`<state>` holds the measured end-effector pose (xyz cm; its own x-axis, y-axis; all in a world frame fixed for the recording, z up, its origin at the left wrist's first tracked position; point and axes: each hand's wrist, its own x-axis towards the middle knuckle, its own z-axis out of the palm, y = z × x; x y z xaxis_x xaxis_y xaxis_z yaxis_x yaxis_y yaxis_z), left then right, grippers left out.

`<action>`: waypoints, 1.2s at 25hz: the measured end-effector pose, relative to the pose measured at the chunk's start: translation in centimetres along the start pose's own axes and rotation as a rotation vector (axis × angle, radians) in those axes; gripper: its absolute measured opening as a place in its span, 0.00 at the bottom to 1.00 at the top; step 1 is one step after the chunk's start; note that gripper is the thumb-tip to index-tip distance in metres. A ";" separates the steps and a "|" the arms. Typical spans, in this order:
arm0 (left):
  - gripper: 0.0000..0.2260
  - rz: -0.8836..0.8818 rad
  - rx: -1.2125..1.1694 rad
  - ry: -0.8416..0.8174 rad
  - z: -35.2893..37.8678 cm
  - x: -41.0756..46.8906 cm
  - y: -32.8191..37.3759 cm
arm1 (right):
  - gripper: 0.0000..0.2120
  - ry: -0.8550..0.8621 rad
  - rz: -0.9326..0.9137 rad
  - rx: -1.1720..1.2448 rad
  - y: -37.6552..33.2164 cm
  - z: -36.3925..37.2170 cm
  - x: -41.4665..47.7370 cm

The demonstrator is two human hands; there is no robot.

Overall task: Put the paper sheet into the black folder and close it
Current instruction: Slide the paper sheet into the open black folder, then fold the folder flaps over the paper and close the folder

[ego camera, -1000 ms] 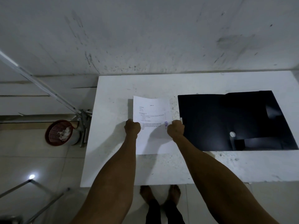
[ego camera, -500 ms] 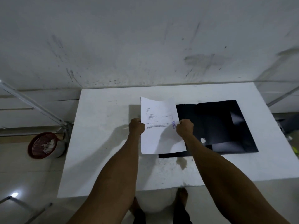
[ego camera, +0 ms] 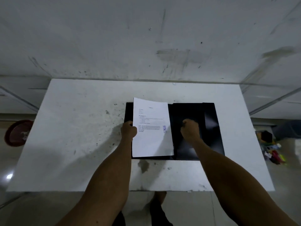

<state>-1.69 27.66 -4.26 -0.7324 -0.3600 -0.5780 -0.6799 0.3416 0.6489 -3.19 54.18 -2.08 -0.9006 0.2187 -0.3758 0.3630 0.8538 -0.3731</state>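
The paper sheet [ego camera: 152, 128] hangs over the left half of the open black folder [ego camera: 187, 111], pinched at its left edge by the left hand [ego camera: 129, 130]. The right hand [ego camera: 190, 128] is off the sheet, curled into a loose fist above the folder's right half; whether it grips anything cannot be told. The folder lies flat on the white table [ego camera: 73, 136]. A red basket [ego camera: 17, 132] sits on the floor to the left.

Both arms are bare all the way up, no sleeves, no watch or rings on the left hand [ego camera: 129, 130] or right hand [ego camera: 190, 129]. Down below, dark trousers [ego camera: 158, 214] cover the legs, and the feet look bare on the floor.
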 end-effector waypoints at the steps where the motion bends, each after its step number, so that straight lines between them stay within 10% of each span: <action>1: 0.14 0.001 0.013 0.000 0.7 -0.3 0.2 | 0.22 0.036 0.018 -0.025 1.6 -0.9 0.5; 9: 0.14 -0.045 0.051 -0.022 5.7 -1.1 1.2 | 0.39 -0.033 0.429 -0.026 9.4 -3.5 1.8; 23: 0.12 0.034 0.462 0.012 18.5 -6.2 7.3 | 0.34 -0.045 0.339 0.066 11.5 -4.9 2.0; 30: 0.34 -0.225 0.225 0.223 19.4 -6.2 7.9 | 0.30 -0.043 0.319 0.084 11.8 -5.1 2.3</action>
<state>-3.20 49.39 -5.16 -0.5548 -0.6192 -0.5557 -0.8319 0.4053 0.3789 -2.19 67.12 -3.01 -0.7281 0.4471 -0.5195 0.6451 0.7032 -0.2989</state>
